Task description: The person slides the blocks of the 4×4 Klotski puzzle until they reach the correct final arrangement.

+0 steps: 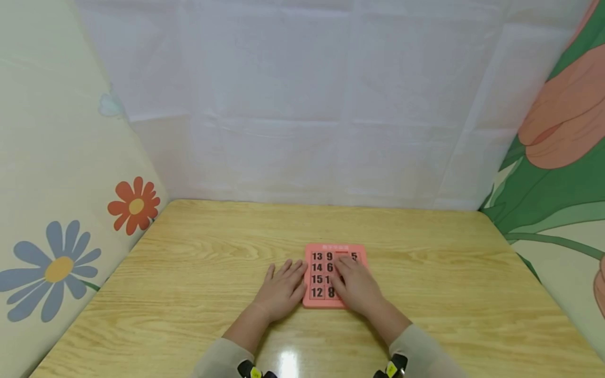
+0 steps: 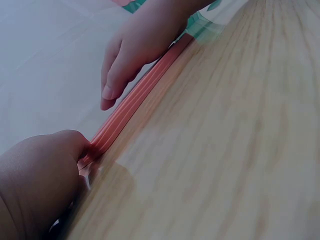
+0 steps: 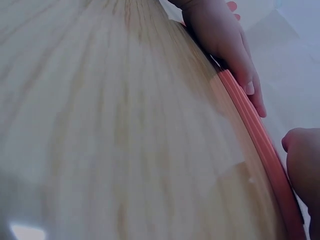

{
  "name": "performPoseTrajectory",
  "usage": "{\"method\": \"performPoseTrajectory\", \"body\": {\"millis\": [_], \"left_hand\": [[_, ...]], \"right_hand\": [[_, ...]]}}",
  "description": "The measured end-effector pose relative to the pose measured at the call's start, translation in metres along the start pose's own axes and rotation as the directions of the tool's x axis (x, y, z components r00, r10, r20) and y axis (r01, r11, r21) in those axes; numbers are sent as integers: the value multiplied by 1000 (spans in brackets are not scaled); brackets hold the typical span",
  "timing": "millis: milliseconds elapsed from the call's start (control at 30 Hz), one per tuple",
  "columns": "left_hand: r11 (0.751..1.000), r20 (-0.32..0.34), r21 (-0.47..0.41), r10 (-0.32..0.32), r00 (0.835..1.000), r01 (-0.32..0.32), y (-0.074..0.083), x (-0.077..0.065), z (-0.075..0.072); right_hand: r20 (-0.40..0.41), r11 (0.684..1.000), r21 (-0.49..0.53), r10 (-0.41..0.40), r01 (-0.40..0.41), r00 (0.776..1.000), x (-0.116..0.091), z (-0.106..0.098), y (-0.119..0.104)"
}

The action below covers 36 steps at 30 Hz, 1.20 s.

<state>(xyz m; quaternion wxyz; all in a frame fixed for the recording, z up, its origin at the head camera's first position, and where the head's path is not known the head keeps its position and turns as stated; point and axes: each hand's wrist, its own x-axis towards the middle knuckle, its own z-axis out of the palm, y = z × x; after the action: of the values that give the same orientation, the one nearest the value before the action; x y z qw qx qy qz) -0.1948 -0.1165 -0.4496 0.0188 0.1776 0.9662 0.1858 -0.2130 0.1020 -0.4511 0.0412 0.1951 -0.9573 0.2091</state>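
Observation:
A pink sliding number puzzle (image 1: 323, 274) lies flat on the table, its black-numbered tiles facing up. My left hand (image 1: 280, 292) rests at its left side, fingers stretched forward and fingertips at the frame's edge. Over the right part of the board lies my right hand (image 1: 360, 289), with its fingertips on the tiles just below a pink gap in the top row. It hides several tiles on that side. In the left wrist view the left thumb (image 2: 75, 142) meets the puzzle's near corner. The right wrist view shows the puzzle's pink side (image 3: 260, 140) beneath the right hand (image 3: 306, 167).
The wood-grain table (image 1: 212, 236) extends around the puzzle. A white cloth (image 1: 302, 105) hangs behind it. Flower-printed sheets stand at the left (image 1: 56, 157) and right (image 1: 557, 184). Black wrist straps (image 1: 397, 362) sit over the light sleeves.

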Motion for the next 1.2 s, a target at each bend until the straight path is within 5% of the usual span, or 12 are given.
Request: {"method": "performPoseTrajectory", "body": {"millis": [367, 1200], "left_hand": [[1000, 0, 1, 3, 1000, -3, -1, 0, 0], [1000, 1, -9, 6, 1000, -6, -1, -1, -1]], "right_hand": [[-25, 995, -7, 101, -101, 995, -5, -5, 16], [5, 997, 4, 75, -75, 997, 0, -1, 0]]}}
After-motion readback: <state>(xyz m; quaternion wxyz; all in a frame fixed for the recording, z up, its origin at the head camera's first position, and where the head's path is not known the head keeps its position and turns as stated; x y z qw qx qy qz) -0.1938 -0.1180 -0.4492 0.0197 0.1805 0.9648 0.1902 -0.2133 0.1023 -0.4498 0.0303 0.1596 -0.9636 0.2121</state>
